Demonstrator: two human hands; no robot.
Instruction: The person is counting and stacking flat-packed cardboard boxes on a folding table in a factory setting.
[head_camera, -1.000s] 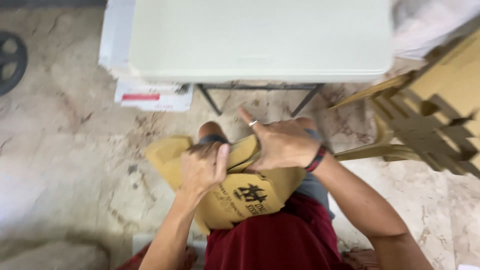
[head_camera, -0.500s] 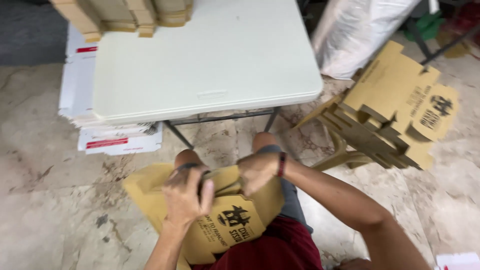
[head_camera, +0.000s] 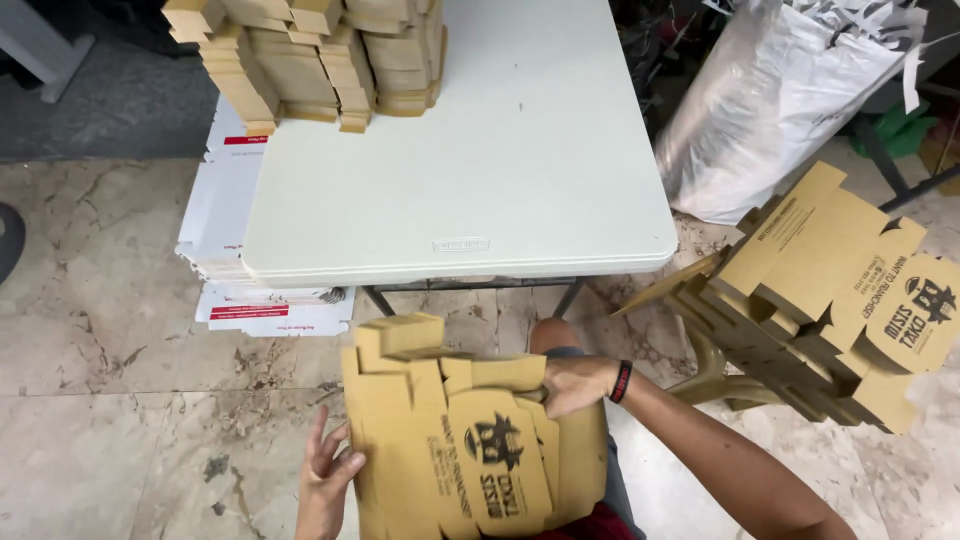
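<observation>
Since half a second ago the view has tilted up, so the whole bench top now shows, and the cardboard piece has been opened out flatter across the person's lap.

Nearest, a flat brown die-cut cardboard box blank, printed in dark ink, lies over the lap below the near edge of the bench. The left hand rests against the blank's left edge with fingers spread wide, steadying it and not gripping it. The right hand, with a dark band at the wrist, is closed on a flap near the blank's upper right. The blank looks light and fairly stiff, yet likely to bend along its scored folds; flaps and cut edges seem the best places to hold, and thin tabs could tear or crease if pulled hard.

To the right, a pile of matching box blanks rests on a chair, well apart from the hands. Beyond the lap stands the pale folding bench, mostly bare. At its far left corner sit stacks of folded brown boxes. Under its left edge, on the marble floor, lies a stack of white flat cartons. Past the far right corner leans a silvery plastic sack.
</observation>
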